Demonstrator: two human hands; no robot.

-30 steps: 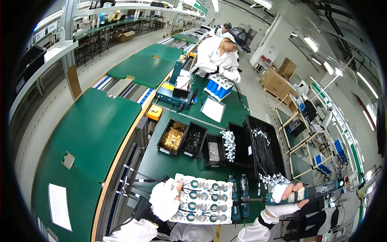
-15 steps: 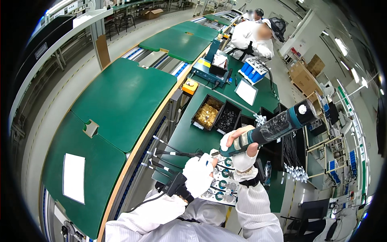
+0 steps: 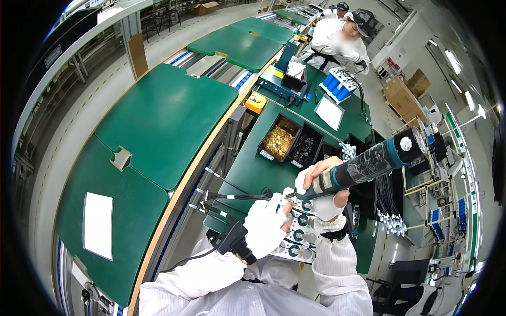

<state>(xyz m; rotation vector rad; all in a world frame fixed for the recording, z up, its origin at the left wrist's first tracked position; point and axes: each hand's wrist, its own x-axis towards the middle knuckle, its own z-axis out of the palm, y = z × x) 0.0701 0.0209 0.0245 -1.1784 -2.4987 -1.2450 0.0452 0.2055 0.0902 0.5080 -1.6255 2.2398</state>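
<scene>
My right hand is wrapped round a power screwdriver, a thick dark cylinder with teal bands. The tool lies aslant, its narrow end toward my left hand. My left hand, in a white glove with bare fingertips, has its thumb and fingers closed at the edge of a white panel with green rings and clear round parts. What they pinch is hidden. A small white block shows between the fingertips and the tool's tip. Black cables with white ends run out to the left of that hand.
Beyond my hands stand a black bin of brass-coloured parts and a bin of small black parts. Cables with white connectors hang at right. A green-topped conveyor line runs along the left. Another person works farther up.
The view has shifted slightly, so the bench sits a little lower and farther right. Both hands stay close together at the panel's far edge, the screwdriver still in my right hand.
</scene>
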